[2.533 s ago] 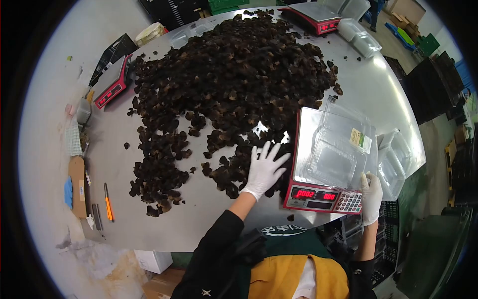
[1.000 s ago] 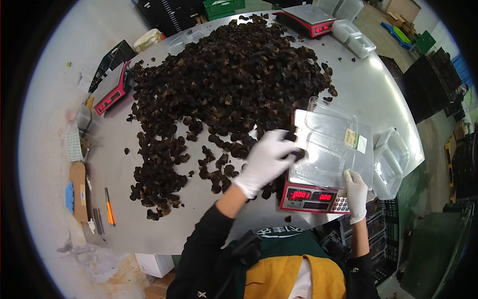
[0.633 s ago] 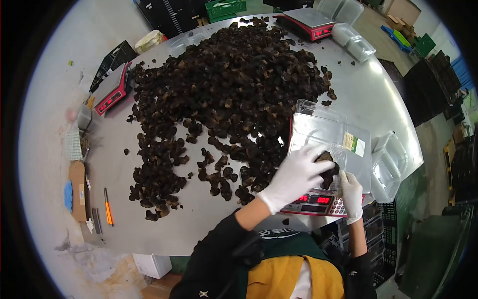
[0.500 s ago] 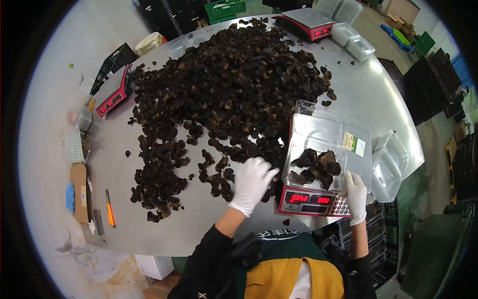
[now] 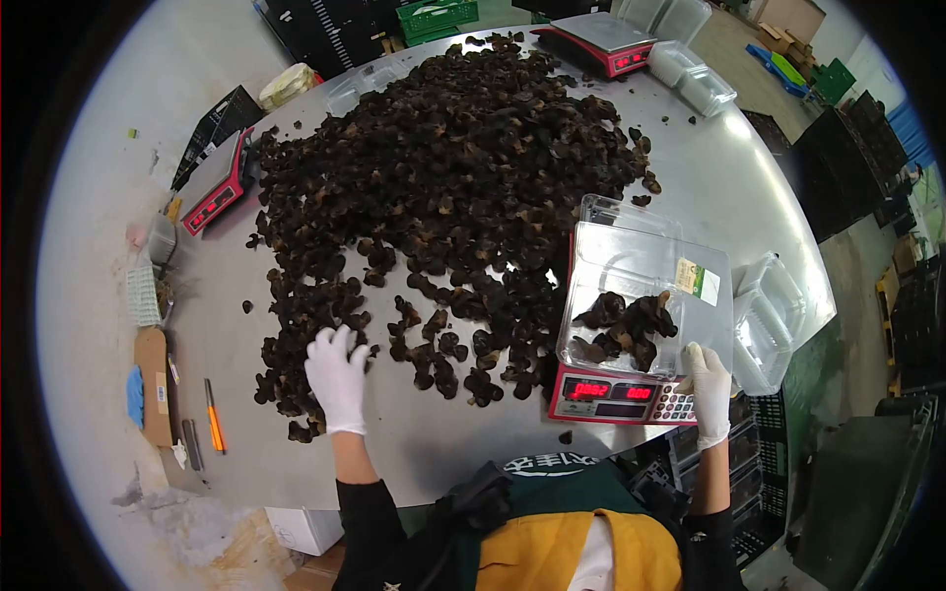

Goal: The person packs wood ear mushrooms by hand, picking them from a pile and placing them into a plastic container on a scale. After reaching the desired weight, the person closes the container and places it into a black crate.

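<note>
My left hand (image 5: 337, 379), in a white glove, is over the left lobe of dark wood ear mushrooms (image 5: 296, 345). Its fingers are apart and touch the pieces; their tips are partly lost among them. At the near right corner of a clear plastic tray (image 5: 621, 266), my right hand (image 5: 709, 394), also gloved, has its fingers closed on the rim beside the keypad. That tray, with a green-and-white label (image 5: 698, 282), rests on a red digital scale (image 5: 601, 406). Several wood ear pieces (image 5: 636, 325) lie in its near half.
The main mushroom heap (image 5: 463, 158) covers the table's middle. More clear trays (image 5: 764, 325) sit right of the scale. Other scales stand at the left (image 5: 222, 187) and far edge (image 5: 616, 59). An orange utility knife (image 5: 214, 419) lies at left, near a cardboard piece (image 5: 153, 384).
My left hand has moved left, from beside the scale to the left mushroom lobe. Mushroom pieces in the tray look shifted. My right hand stays at the tray's corner.
</note>
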`<state>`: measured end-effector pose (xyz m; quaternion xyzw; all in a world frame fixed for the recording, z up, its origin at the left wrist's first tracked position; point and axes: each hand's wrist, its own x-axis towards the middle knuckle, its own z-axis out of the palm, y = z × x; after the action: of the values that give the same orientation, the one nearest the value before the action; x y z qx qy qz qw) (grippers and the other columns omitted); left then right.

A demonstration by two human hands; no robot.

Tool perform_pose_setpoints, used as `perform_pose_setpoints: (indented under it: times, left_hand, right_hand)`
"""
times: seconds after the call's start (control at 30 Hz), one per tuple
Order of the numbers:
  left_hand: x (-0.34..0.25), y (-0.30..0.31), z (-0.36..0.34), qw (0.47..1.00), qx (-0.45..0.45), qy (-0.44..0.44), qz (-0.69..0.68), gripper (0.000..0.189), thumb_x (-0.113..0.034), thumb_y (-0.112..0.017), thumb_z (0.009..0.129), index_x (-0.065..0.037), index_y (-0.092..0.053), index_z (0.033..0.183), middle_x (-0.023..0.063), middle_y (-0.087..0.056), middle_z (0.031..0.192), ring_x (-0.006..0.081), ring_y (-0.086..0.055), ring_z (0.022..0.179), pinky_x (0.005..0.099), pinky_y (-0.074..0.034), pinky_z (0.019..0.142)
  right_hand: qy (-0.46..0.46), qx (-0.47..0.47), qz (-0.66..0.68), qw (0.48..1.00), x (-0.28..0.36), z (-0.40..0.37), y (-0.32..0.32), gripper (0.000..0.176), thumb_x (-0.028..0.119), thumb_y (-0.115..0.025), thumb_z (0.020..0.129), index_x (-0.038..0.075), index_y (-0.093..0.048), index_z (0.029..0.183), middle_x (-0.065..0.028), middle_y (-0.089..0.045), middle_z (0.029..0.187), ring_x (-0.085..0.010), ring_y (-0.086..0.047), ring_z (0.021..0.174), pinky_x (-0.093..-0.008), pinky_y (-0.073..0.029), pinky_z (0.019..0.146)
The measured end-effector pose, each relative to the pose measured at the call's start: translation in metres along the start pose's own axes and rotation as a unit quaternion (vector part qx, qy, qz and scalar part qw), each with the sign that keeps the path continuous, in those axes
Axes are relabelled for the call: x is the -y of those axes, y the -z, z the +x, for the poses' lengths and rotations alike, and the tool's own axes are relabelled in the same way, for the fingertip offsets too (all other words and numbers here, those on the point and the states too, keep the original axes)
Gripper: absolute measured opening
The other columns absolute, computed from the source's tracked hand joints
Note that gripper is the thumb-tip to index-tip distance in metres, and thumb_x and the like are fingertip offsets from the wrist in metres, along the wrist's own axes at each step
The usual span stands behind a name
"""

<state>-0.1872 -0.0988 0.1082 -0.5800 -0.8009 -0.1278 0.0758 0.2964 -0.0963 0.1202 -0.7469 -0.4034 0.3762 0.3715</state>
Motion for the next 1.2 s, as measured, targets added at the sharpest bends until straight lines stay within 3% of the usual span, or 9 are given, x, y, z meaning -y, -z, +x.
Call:
perform_pose_setpoints:
  times: [0.17, 0.3, 0.37, 0.5, 0.67, 0.83, 0.97, 1.1, 1.2]
  left_hand:
    - [-0.074, -0.023, 0.031, 0.938, 0.073, -0.063, -0.333, 0.040, -0.023, -0.066, 0.084, -0.004, -0.062, 0.118, 0.0151, -0.054, 0.132, 0.0351, -0.051, 0.119, 0.0404, -0.042, 0.100]
    - [-0.143, -0.084, 0.007, 0.918, 0.117, -0.317, -0.207, 0.055, -0.036, -0.071, 0.080, -0.014, -0.058, 0.129, 0.0173, -0.039, 0.146, 0.0384, -0.032, 0.137, 0.0538, -0.025, 0.112]
    - [-0.142, -0.094, -0.022, 0.916, 0.191, -0.307, -0.175, 0.060, -0.042, -0.071, 0.077, -0.021, -0.057, 0.132, 0.0149, -0.031, 0.152, 0.0394, -0.024, 0.141, 0.0615, -0.020, 0.111]
    - [-0.112, -0.077, -0.049, 0.917, 0.234, -0.279, -0.161, 0.052, -0.042, -0.071, 0.078, -0.025, -0.062, 0.126, 0.0127, -0.031, 0.152, 0.0414, -0.023, 0.140, 0.0623, -0.019, 0.111]
    - [-0.082, -0.064, -0.029, 0.910, 0.161, -0.232, -0.303, 0.015, -0.016, -0.068, 0.081, -0.011, -0.072, 0.095, 0.0115, -0.053, 0.135, 0.0354, -0.044, 0.129, 0.0449, -0.036, 0.106]
    - [-0.098, -0.103, 0.060, 0.912, 0.078, -0.187, -0.356, 0.036, -0.015, -0.066, 0.083, -0.013, -0.065, 0.119, 0.0141, -0.052, 0.135, 0.0368, -0.046, 0.125, 0.0435, -0.038, 0.103]
    - [-0.132, -0.114, 0.104, 0.942, 0.070, -0.296, -0.143, 0.058, -0.037, -0.069, 0.082, -0.031, -0.050, 0.137, 0.0105, -0.038, 0.148, 0.0389, -0.032, 0.136, 0.0571, -0.032, 0.105]
    - [-0.112, -0.140, 0.108, 0.939, 0.105, -0.283, -0.163, 0.038, -0.025, -0.070, 0.080, -0.022, -0.064, 0.117, 0.0046, -0.057, 0.126, 0.0309, -0.052, 0.117, 0.0411, -0.047, 0.090]
    - [-0.085, -0.158, 0.099, 0.919, 0.095, -0.190, -0.332, 0.027, -0.014, -0.068, 0.080, -0.012, -0.066, 0.108, 0.0076, -0.062, 0.115, 0.0293, -0.057, 0.107, 0.0372, -0.047, 0.090]
  right_hand:
    - [0.010, -0.008, 0.004, 1.000, 0.003, 0.000, -0.006, 0.032, 0.028, -0.057, 0.098, -0.003, -0.065, 0.099, -0.0013, -0.057, 0.067, -0.0057, -0.052, 0.049, -0.0221, -0.042, 0.046]
    - [0.010, -0.009, 0.001, 1.000, 0.008, -0.001, -0.007, 0.031, 0.027, -0.057, 0.098, -0.003, -0.065, 0.100, -0.0012, -0.057, 0.067, -0.0057, -0.052, 0.049, -0.0220, -0.042, 0.046]
    - [0.008, -0.013, -0.005, 1.000, 0.010, -0.002, -0.003, 0.032, 0.027, -0.057, 0.098, -0.004, -0.064, 0.100, -0.0015, -0.057, 0.068, -0.0059, -0.051, 0.048, -0.0221, -0.043, 0.047]
    - [0.017, -0.023, -0.009, 1.000, -0.006, 0.003, 0.006, 0.033, 0.027, -0.057, 0.099, -0.005, -0.064, 0.101, -0.0020, -0.057, 0.067, -0.0064, -0.050, 0.047, -0.0229, -0.043, 0.046]
    - [0.005, -0.031, -0.028, 0.999, -0.003, 0.007, 0.005, 0.034, 0.028, -0.055, 0.100, -0.005, -0.064, 0.100, -0.0021, -0.056, 0.062, -0.0068, -0.050, 0.046, -0.0235, -0.041, 0.046]
    - [0.025, -0.036, -0.025, 0.999, 0.002, 0.004, -0.001, 0.034, 0.028, -0.055, 0.099, -0.005, -0.064, 0.099, -0.0020, -0.055, 0.062, -0.0066, -0.049, 0.046, -0.0233, -0.041, 0.046]
    - [0.015, -0.034, -0.029, 0.999, -0.002, 0.002, 0.003, 0.034, 0.028, -0.055, 0.099, -0.005, -0.064, 0.100, -0.0021, -0.055, 0.064, -0.0064, -0.050, 0.049, -0.0230, -0.042, 0.048]
    - [0.006, -0.035, -0.023, 0.999, -0.003, -0.001, 0.007, 0.034, 0.027, -0.056, 0.099, -0.005, -0.064, 0.101, -0.0026, -0.057, 0.067, -0.0066, -0.049, 0.050, -0.0230, -0.042, 0.050]
    - [0.001, -0.040, -0.023, 0.999, -0.005, -0.002, 0.005, 0.035, 0.028, -0.057, 0.099, -0.005, -0.064, 0.104, -0.0036, -0.059, 0.070, -0.0070, -0.049, 0.050, -0.0232, -0.043, 0.050]
